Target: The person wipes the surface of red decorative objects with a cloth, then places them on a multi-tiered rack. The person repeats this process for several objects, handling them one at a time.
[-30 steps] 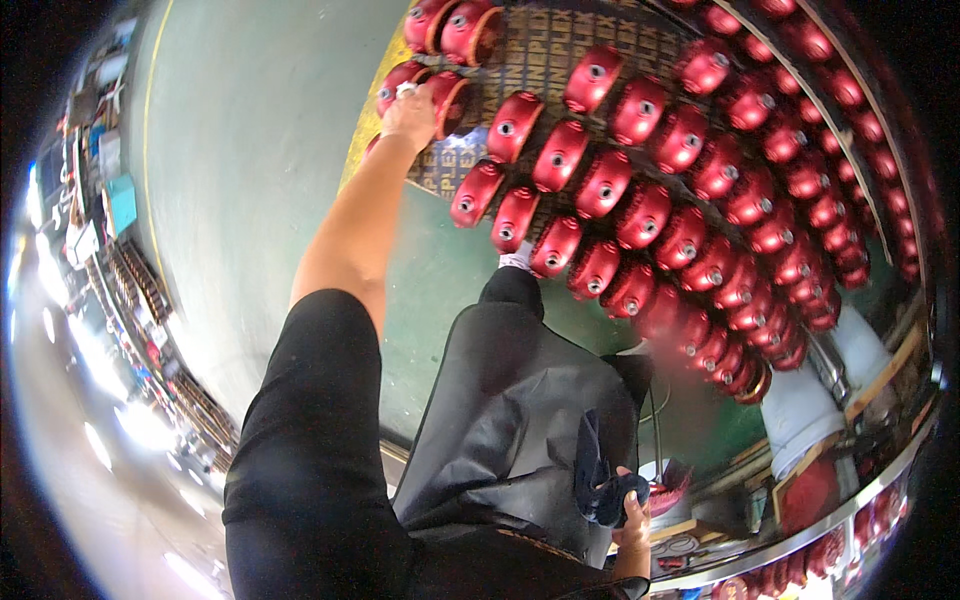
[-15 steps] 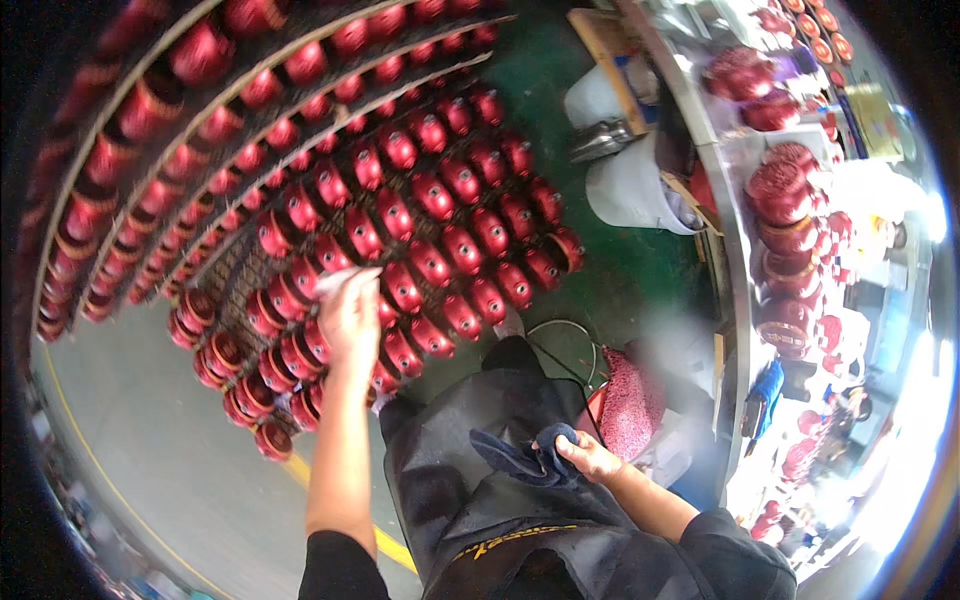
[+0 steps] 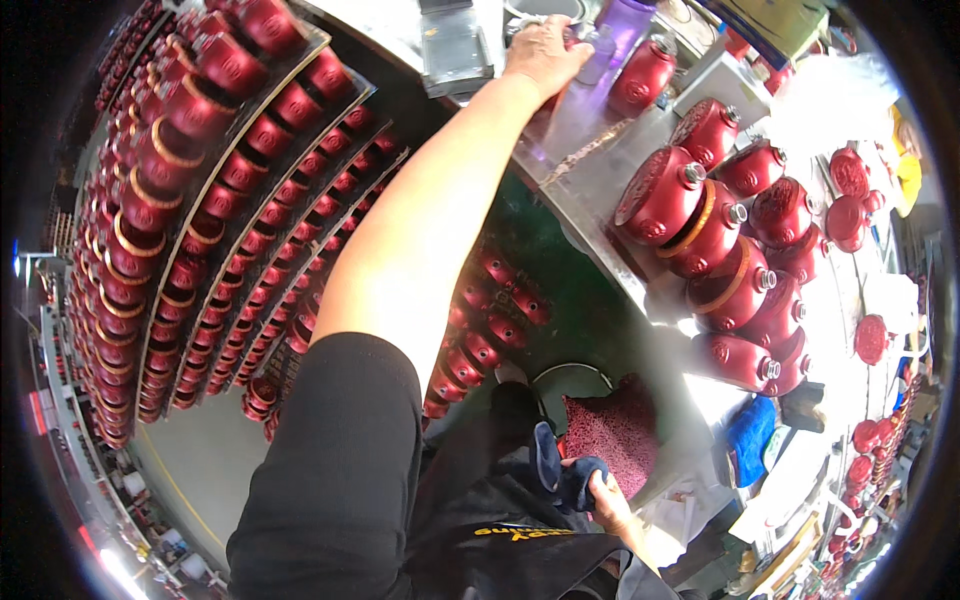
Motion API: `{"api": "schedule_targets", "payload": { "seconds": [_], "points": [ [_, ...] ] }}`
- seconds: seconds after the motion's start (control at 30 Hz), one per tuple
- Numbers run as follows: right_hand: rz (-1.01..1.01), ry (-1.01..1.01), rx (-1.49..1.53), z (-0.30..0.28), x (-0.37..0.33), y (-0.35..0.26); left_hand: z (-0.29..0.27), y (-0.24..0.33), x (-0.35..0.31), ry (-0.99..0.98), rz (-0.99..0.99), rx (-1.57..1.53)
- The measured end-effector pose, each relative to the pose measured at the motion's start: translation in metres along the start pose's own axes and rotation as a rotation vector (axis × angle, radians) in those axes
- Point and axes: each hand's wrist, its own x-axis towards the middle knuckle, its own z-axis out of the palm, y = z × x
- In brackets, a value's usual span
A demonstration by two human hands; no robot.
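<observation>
My left hand (image 3: 543, 58) reaches far forward to the back of the bench, its fingers curled down beside a clear purple-tinted container (image 3: 608, 50). Whatever lies under those fingers is hidden. A glossy red bottle (image 3: 643, 75) with a metal neck stands just right of the container. Low in front of my body, my right hand (image 3: 608, 500) is closed around a bunched dark blue cloth (image 3: 575, 484), part of which sticks up as a loose fold. Several more red bottles (image 3: 733, 283) with embossed sides lie or lean together on the bench to the right.
Curved shelves (image 3: 185, 235) packed with red bottles rise on the left. A dark metal stand (image 3: 452, 45) sits by the bench edge. A pink speckled cushion (image 3: 612, 425) is near my right hand, and a blue cloth (image 3: 752, 440) hangs by the bench.
My left hand has swung from the racked red bottles, where it held something white, up to the bench. The view has turned right. My right hand still grips the dark cloth.
</observation>
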Motion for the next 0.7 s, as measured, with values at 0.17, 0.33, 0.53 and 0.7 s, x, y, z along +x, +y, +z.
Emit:
{"api": "schedule_targets", "payload": {
  "seconds": [0.17,0.33,0.53,0.7],
  "points": [
    [-0.054,0.066,0.025,-0.016,0.009,-0.008,0.011,-0.025,0.003,0.116,0.093,-0.016],
    [-0.056,-0.056,0.052,-0.008,0.029,-0.028,-0.025,-0.023,-0.019,0.163,0.087,-0.274],
    [-0.293,-0.119,0.091,0.048,0.066,-0.082,-0.106,-0.011,-0.109,0.228,-0.26,-1.111],
    [-0.455,-0.211,0.206,0.116,0.109,-0.11,-0.182,0.019,-0.206,0.282,-0.427,-1.224]
  ]
}}
